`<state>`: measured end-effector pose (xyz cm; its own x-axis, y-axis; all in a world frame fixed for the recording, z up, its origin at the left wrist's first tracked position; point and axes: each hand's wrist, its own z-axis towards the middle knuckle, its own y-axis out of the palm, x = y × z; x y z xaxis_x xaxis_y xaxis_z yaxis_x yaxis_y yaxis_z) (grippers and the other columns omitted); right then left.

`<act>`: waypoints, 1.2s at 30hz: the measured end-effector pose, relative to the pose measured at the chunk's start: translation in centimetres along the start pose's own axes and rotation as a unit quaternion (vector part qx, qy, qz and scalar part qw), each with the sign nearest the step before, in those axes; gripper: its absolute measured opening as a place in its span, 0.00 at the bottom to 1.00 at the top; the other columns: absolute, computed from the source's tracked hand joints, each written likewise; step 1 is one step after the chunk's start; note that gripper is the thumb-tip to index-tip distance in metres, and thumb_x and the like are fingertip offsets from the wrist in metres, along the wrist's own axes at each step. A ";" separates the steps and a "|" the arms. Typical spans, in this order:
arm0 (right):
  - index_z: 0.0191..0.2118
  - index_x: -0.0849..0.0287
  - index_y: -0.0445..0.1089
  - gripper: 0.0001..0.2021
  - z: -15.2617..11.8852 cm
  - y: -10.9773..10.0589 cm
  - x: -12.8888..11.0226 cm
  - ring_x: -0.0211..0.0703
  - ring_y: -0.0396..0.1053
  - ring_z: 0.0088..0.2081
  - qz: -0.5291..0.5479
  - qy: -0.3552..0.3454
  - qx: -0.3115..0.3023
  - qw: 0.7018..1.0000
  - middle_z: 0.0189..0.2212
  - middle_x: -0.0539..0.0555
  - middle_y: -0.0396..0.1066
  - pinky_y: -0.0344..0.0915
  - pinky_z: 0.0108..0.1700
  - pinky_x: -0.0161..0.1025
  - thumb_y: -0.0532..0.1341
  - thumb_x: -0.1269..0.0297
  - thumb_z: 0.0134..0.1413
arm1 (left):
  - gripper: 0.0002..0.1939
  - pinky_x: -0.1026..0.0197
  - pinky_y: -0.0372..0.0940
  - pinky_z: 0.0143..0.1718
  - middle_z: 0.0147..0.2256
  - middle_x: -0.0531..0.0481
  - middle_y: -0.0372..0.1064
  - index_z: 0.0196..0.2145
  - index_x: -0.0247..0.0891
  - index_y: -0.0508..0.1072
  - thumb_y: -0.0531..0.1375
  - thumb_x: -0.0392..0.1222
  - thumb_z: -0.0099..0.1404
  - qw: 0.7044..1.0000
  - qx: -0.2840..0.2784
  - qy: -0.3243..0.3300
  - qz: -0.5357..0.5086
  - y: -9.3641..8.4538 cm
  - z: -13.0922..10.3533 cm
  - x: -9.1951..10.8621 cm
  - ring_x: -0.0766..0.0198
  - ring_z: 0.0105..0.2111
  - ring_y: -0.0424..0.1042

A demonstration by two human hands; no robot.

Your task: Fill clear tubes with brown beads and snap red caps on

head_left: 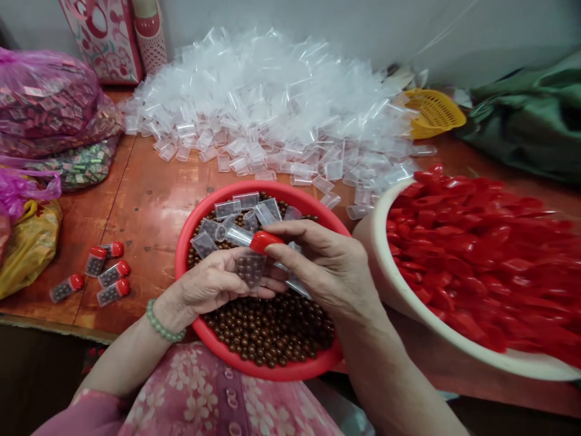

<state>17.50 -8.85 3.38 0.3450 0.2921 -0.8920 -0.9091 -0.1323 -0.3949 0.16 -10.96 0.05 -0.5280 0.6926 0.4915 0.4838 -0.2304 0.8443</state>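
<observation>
Over a red basin (184, 242) of brown beads (272, 333), my left hand (213, 281) holds a clear container (250, 270) with dark beads showing in it. My right hand (327, 260) pinches a red cap (265, 241) between thumb and fingertips, just above that container. A clear tube (238, 236) lies against the cap's left end; whether they are joined I cannot tell. Several empty clear containers (227, 209) rest on the beads. Left of the basin, several filled containers (109, 274) with red caps lie on the wooden table (149, 224).
A large heap of clear containers (272, 97) spreads along the wall. At right stands a white tub (385, 242) heaped with red caps (476, 260). Plastic bags (45, 103) sit at left. A yellow basket (436, 112) and green cloth (535, 115) are at back right.
</observation>
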 end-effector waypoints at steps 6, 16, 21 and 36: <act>0.40 0.56 0.74 0.06 -0.2 0.5 0.3 0.40 0.75 0.35 -0.009 -0.017 -0.044 0.999 0.35 0.51 0.78 0.73 0.39 0.38 0.63 0.65 0.56 | 0.16 0.62 0.70 0.45 0.36 0.42 0.78 0.41 0.31 0.76 0.63 0.29 0.52 0.999 -0.039 -0.018 -0.001 -0.3 0.1 -0.1 0.62 0.38 0.78; 0.38 0.58 0.73 0.06 -0.4 -0.1 0.5 0.37 0.72 0.28 -0.064 -0.028 -0.090 0.993 0.29 0.50 0.76 0.68 0.33 0.34 0.61 0.63 0.59 | 0.18 0.64 0.69 0.36 0.32 0.46 0.73 0.39 0.32 0.73 0.69 0.45 0.55 0.995 0.025 0.003 0.093 0.0 0.0 -0.5 0.66 0.32 0.74; 0.40 0.57 0.72 0.04 -0.8 -0.2 1.2 0.39 0.73 0.33 -0.065 -0.077 -0.093 0.991 0.32 0.52 0.75 0.69 0.38 0.36 0.61 0.66 0.59 | 0.18 0.65 0.67 0.35 0.31 0.49 0.70 0.36 0.32 0.72 0.68 0.48 0.54 0.978 0.048 0.036 0.198 0.2 0.1 -0.6 0.68 0.31 0.71; 0.59 0.65 0.54 0.33 -2.8 2.2 1.2 0.59 0.72 0.45 -0.304 -0.222 -0.055 0.925 0.45 0.68 0.71 0.70 0.43 0.54 0.64 0.54 0.53 | 0.18 0.60 0.63 0.44 0.32 0.47 0.72 0.38 0.32 0.75 0.69 0.47 0.54 0.993 0.034 0.067 0.087 0.3 0.3 -0.9 0.63 0.35 0.71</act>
<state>16.61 -11.44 0.84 0.6324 0.7011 -0.3294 -0.5411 0.0955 -0.8356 1.03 -11.45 -0.20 -0.5178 0.5488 0.6563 0.6197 -0.2883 0.7300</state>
